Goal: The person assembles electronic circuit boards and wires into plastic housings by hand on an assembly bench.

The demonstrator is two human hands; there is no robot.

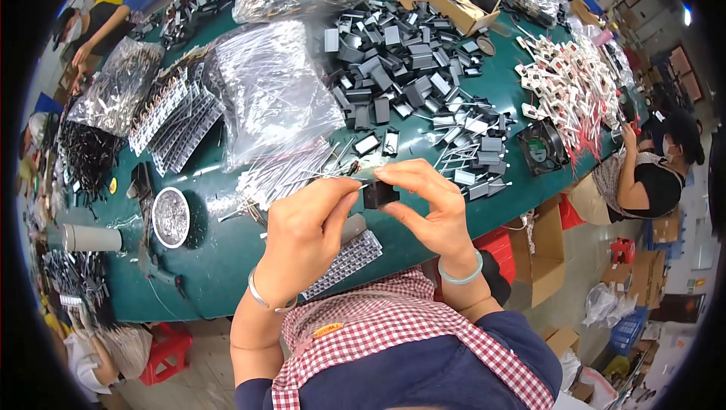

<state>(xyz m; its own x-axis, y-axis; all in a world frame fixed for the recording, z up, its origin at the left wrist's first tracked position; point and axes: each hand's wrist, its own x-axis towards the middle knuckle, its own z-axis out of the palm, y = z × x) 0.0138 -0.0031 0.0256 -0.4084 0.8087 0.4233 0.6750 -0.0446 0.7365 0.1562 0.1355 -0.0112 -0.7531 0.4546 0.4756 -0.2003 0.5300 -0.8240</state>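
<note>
A small black plastic case (377, 195) is held above the table's near edge, between the thumb and fingers of my right hand (432, 206). My left hand (308, 221) is pinched at the case's upper left; a thin pale strand seems to show at its fingertips, too small to name. Just beyond my hands, two small cases with pale insides (367, 144) lie on the table. A heap of thin white wires (283, 181) is spread beyond my left hand. Under my wrists lies a grey gridded strip (344, 262), with a grey cylinder (352, 227) partly hidden behind my fingers.
Black cases (416, 54) are piled at the far middle, assembled ones (480, 149) at right. A clear bag of white wires (272, 92), a white bowl (171, 217) and a soldering iron (155, 259) lie left. A fan (541, 147) stands right. Co-workers sit around the green table (208, 277).
</note>
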